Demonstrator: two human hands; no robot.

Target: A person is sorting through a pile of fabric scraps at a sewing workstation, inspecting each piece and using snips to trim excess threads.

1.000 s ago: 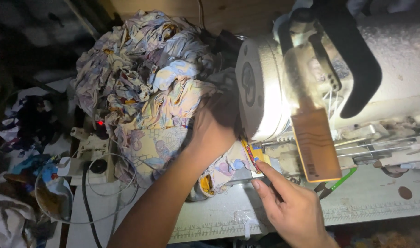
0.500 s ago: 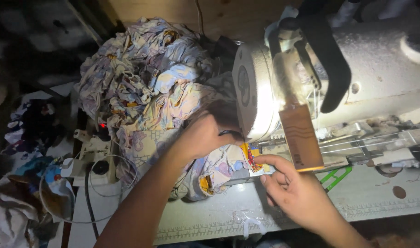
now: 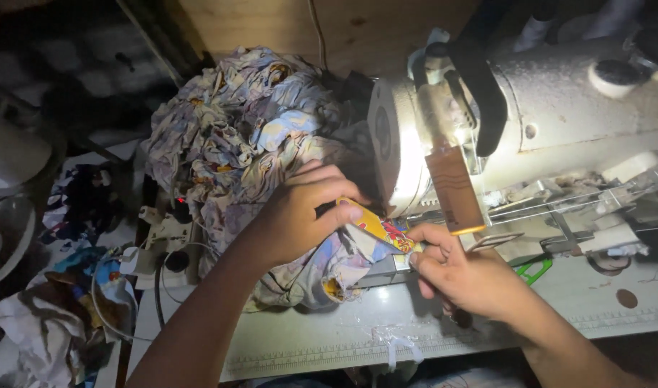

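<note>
Fingers (image 3: 422, 253) of right hand (image 3: 465, 276) pinch yellow-red printed fabric strip (image 3: 378, 228) at 9 o'clock of white sewing machine (image 3: 530, 136); left hand (image 3: 300, 215) grips strip's other end over crumpled patterned cloth heap (image 3: 250, 144). Risk: fingertips near needle area, dim light, heap dragging seam off line on desk (image 3: 487, 330).

Both hands close together, left hand (image 3: 300, 215) curled, right hand (image 3: 462, 276) pinching.
</note>
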